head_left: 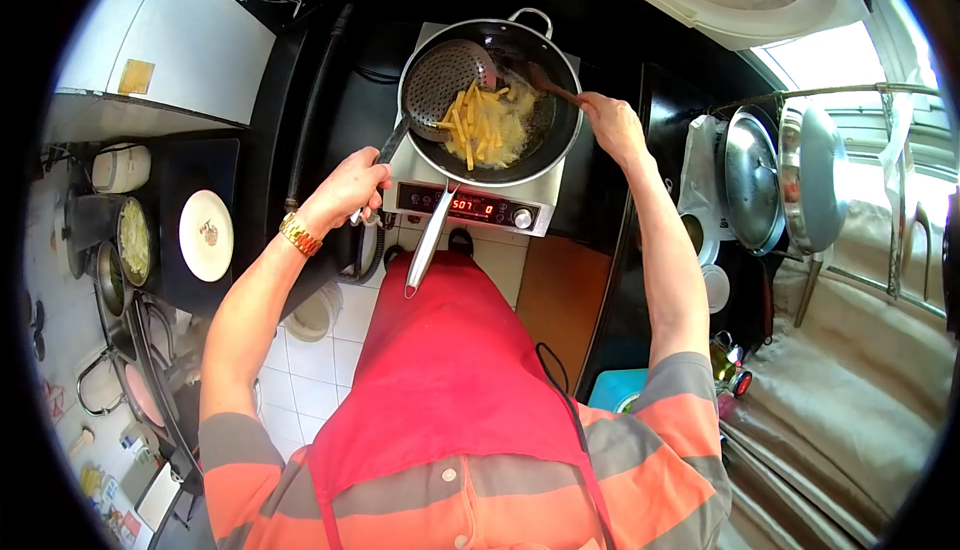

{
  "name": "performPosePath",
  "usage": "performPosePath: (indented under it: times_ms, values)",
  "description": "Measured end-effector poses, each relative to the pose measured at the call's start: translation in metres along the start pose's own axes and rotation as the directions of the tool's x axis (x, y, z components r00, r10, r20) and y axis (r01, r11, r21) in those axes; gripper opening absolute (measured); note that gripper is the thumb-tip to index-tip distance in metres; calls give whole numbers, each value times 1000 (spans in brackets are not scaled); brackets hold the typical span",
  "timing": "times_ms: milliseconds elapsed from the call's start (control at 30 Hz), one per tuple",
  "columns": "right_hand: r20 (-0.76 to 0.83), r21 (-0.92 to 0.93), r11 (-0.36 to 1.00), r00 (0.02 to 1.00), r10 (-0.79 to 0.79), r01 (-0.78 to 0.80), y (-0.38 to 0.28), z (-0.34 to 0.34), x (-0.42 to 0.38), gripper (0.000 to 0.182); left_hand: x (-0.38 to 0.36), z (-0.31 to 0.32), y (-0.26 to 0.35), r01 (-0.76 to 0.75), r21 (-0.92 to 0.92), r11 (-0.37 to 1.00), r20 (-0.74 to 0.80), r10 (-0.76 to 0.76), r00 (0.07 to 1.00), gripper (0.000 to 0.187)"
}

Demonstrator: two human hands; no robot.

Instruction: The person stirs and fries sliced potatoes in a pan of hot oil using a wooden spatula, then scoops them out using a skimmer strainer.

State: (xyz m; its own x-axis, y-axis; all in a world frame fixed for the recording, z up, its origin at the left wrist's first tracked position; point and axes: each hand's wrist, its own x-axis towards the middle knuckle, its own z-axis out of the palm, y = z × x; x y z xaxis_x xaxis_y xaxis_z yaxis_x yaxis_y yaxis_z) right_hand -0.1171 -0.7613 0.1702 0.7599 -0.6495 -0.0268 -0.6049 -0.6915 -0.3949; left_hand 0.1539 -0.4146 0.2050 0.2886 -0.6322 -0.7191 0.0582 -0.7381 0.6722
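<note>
My left hand (350, 187) is closed round the handle of a perforated skimmer (441, 85), whose round head lies over the left side of the wok. In my right hand (617, 130) is the handle of a brown spatula (545, 82), reaching into the wok from the right; its tip is hard to make out. The dark wok (425, 151) holds bubbling oil and yellow fries (480, 130), which are bunched beside the skimmer. Its long metal handle points toward my red apron. Beneath it is an induction cooker (540, 193) with a lit red display.
To the left, a white oval plate (206, 236) lies on the dark counter, near a bowl of pale shreds (133, 240). Pan lids (752, 180) hang on a rack at right. A blue container (617, 387) is by my right elbow.
</note>
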Motion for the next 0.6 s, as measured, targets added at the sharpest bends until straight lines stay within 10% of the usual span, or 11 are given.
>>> performPosePath:
  times_ms: [600]
  values:
    - [332, 308, 904, 924, 188, -295, -60, -41, -87, 30, 0, 35, -5, 150, -361, 920, 127, -111, 986, 19]
